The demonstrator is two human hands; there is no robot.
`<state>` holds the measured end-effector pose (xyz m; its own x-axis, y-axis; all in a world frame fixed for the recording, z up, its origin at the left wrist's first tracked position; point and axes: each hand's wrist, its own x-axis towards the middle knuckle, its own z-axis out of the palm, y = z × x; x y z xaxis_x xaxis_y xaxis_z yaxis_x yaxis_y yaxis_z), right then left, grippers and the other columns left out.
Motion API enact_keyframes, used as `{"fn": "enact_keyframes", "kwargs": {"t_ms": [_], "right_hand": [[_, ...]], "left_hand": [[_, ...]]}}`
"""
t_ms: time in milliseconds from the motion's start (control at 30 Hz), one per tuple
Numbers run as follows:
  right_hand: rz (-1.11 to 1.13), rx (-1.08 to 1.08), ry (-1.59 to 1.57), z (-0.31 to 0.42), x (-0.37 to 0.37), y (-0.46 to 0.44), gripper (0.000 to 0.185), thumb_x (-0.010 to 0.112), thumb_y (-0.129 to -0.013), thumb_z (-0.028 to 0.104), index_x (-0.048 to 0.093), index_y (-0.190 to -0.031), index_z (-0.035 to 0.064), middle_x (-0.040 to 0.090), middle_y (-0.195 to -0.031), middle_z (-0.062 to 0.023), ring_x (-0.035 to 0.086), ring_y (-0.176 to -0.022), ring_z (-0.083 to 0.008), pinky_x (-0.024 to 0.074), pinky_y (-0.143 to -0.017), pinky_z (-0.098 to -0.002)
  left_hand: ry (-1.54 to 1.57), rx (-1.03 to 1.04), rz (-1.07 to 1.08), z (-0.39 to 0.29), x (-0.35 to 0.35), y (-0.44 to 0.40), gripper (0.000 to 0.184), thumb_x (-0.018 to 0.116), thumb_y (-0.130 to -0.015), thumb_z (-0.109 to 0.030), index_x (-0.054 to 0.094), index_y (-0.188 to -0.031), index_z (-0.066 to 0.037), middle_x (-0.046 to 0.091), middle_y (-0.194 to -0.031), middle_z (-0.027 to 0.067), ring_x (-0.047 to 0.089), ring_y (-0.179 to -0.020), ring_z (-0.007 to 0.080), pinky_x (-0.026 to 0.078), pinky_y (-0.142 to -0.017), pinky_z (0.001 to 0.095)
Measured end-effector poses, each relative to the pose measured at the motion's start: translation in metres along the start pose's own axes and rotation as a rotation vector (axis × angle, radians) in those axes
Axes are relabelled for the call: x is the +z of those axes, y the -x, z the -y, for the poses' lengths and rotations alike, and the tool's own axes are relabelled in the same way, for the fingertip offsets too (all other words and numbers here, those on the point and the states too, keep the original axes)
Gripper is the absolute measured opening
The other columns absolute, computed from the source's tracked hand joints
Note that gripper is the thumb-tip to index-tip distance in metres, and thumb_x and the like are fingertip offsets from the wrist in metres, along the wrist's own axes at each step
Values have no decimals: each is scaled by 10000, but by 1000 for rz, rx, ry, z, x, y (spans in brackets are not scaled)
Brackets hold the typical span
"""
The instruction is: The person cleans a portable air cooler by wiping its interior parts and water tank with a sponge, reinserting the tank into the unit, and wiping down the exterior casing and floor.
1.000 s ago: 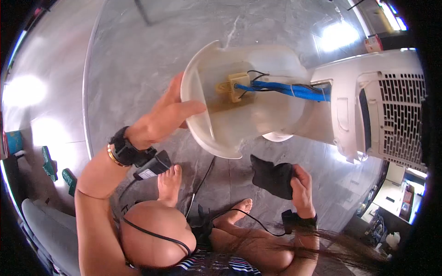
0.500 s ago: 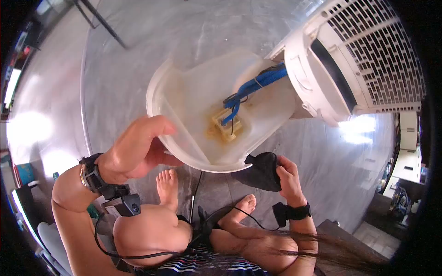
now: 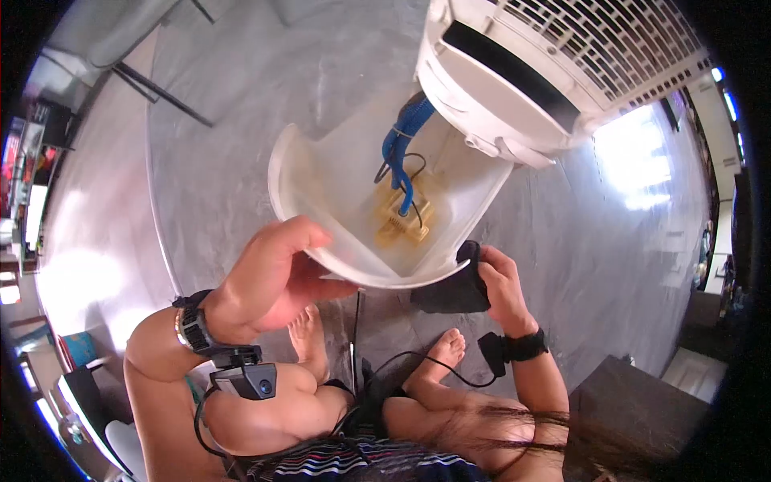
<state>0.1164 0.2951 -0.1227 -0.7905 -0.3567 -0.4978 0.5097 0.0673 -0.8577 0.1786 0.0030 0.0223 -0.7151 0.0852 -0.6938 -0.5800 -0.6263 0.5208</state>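
Note:
My left hand (image 3: 277, 273) grips the near left rim of a white plastic water tank (image 3: 309, 189), with the thumb over the edge and the fingers underneath. Inside the tank sits a yellowed pump-like block (image 3: 405, 217) amid yellow-brown stains. A blue hose (image 3: 397, 149) and a thin dark wire run from the block up to the white appliance. My right hand (image 3: 504, 289) is closed on a black cloth (image 3: 454, 289), which lies against the outside of the tank's right front edge. Part of the cloth is hidden behind the rim.
The white appliance body (image 3: 498, 96) with its slotted grille (image 3: 594, 40) stands at the upper right, joined to the tank by the hose. Grey floor (image 3: 217, 161) surrounds it. A dark box-like surface (image 3: 634, 410) is at lower right. Wrist cameras (image 3: 249, 379) and a black cable hang near my knees.
My view has shifted, so the appliance and hose appear farther left and higher. The cloth now sits closer against the tank's right front edge. Both hands keep their grips.

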Motion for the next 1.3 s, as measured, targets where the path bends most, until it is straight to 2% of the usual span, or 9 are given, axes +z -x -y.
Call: {"fn": "enact_keyframes", "kwargs": {"t_ms": [200,400,467,733,800,833,1033,1233,1300], "right_hand": [[25,-4,-13,3,1,-9,269,415,-804,-24,577,-1018,-51,630,-910,-48,586,-786,-101,470,-729,-224],[-31,-78,-244,-5,-14,-13,226,428,-852,3,571,-1025,-30,628,-934,-45,594,-801,-100,482,-735,-233],[-38,-86,-291,-7,-18,-11,219,423,-867,8,572,-1024,-24,626,-931,-43,595,-809,-100,485,-741,-239],[-86,-123,-272,-22,-23,-20,180,477,-886,54,590,-1003,-24,618,-905,-16,567,-781,-77,465,-690,-214],[-180,-212,-207,-18,-25,-23,188,469,-885,36,586,-1017,-29,614,-914,-14,559,-812,-76,457,-718,-215],[-230,-288,-284,-13,-26,-22,194,464,-889,24,581,-1032,-32,612,-926,-16,558,-831,-82,457,-735,-223],[-400,-555,-237,0,-41,-52,174,512,-882,33,573,-1023,-49,620,-905,-37,568,-810,-96,461,-729,-227],[-605,-783,146,37,-31,-87,149,663,-788,62,608,-911,-2,624,-751,-52,568,-684,-91,467,-641,-234],[-608,-815,91,49,-29,-99,144,671,-779,58,610,-900,7,623,-742,-49,562,-673,-88,465,-634,-230]], "left_hand": [[29,9,38,1,24,-21,416,505,-809,-165,465,-1183,13,561,-1129,144,557,-1034,272,506,-820,424],[40,48,75,0,39,-47,403,503,-802,-171,472,-1167,-3,553,-1128,144,563,-1010,278,517,-769,433],[-70,106,32,1,43,-52,524,509,-756,-189,416,-1229,18,539,-1165,182,553,-1037,344,476,-843,521],[-78,157,26,4,51,-109,482,514,-735,-153,444,-1164,56,555,-1097,205,575,-963,368,505,-800,536],[-43,141,47,0,53,-119,185,531,-767,-128,546,-917,-20,546,-903,111,561,-843,268,537,-704,454],[-65,128,54,-1,56,-120,185,531,-767,-128,546,-917,-20,546,-903,111,561,-843,268,537,-704,454],[-175,230,90,7,62,-107,353,553,-813,-221,494,-1120,-58,540,-1124,96,534,-1024,255,479,-852,472],[-244,163,83,6,50,-104,436,574,-808,-204,452,-1204,-67,528,-1170,89,521,-1064,248,473,-860,472],[-244,146,84,5,48,-103,439,577,-807,-205,453,-1204,-66,528,-1169,87,521,-1066,252,470,-864,472]]}}
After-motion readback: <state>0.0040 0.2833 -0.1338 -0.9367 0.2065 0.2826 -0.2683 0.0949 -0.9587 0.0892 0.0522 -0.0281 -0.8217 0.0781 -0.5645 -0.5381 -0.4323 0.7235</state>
